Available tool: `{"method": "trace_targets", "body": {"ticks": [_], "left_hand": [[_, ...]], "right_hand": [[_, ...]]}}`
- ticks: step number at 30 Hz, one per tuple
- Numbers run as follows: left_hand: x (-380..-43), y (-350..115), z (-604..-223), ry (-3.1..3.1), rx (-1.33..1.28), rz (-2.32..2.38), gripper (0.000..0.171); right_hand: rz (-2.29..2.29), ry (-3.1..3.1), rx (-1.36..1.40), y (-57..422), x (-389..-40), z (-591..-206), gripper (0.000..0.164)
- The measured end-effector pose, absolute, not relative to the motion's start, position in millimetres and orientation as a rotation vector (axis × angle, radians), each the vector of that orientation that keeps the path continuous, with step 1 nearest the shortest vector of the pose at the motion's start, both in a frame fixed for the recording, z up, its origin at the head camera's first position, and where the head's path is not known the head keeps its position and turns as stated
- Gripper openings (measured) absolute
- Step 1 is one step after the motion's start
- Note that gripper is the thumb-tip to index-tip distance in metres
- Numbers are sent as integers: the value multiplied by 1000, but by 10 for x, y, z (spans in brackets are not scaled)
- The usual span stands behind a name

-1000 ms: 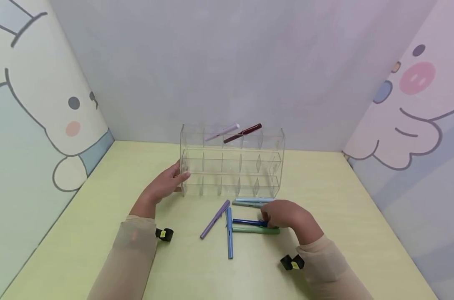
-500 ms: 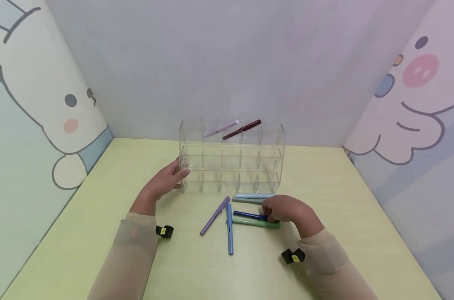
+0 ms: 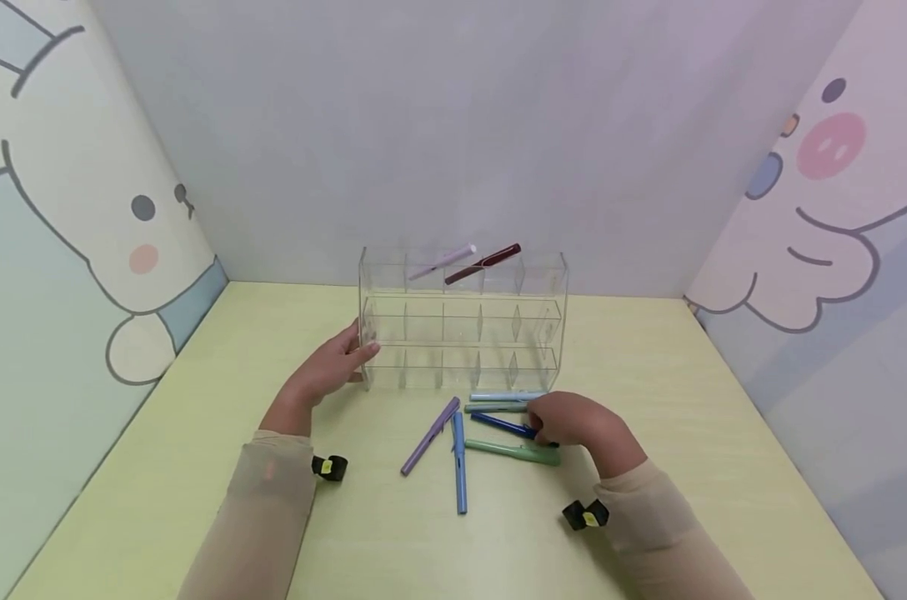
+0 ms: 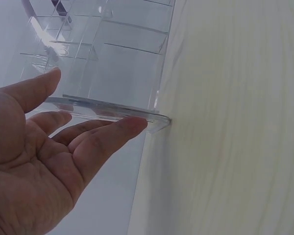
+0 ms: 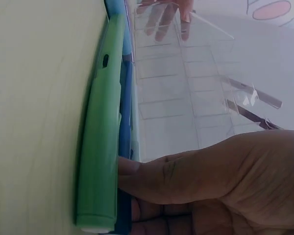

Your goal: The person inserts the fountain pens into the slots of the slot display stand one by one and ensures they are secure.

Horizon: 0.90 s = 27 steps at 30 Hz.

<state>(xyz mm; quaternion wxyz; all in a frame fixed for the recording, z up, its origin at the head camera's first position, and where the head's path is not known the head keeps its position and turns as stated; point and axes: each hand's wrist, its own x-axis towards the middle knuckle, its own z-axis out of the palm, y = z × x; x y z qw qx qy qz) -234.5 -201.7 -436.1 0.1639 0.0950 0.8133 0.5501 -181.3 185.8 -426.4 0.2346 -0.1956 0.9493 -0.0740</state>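
Worktop (image 3: 393,546) layout holds over the last second: clear rack (image 3: 462,321) upright beyond the loose pens, lilac pen (image 3: 443,262) and dark red pen (image 3: 483,264) slanted at its top tier. Left hand (image 3: 329,367) hasn't shifted: thumb one side of the rack's left panel, fingers the other, grip holding it. Looks like bracing. Right hand (image 3: 573,419) stays low, wrist bent inward, grip pinching the navy pen (image 3: 502,423) near its right end. The change: that pen's free end has swung off the green pen (image 3: 498,451) toward the grey-green pen (image 3: 496,408). My read: it's being worked loose, pickup early; can't tell if it's off the worktop. Purple pen (image 3: 429,437) and blue pen (image 3: 460,467) lie untouched.
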Motion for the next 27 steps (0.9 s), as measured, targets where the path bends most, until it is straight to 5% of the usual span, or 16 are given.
{"method": "trace_targets", "body": {"ticks": [13, 21, 27], "left_hand": [[-2348, -2021, -4354, 2308, 281, 1583, 72], [-2347, -2023, -4338, 2304, 272, 1575, 76], [-2345, -2018, -4336, 2292, 284, 1594, 72]], "right_hand": [[-255, 2688, -609, 1939, -1842, -4161, 20], [-667, 2631, -660, 2032, -1892, -4001, 5], [-916, 2697, -748, 2051, -1890, -3900, 10]]}}
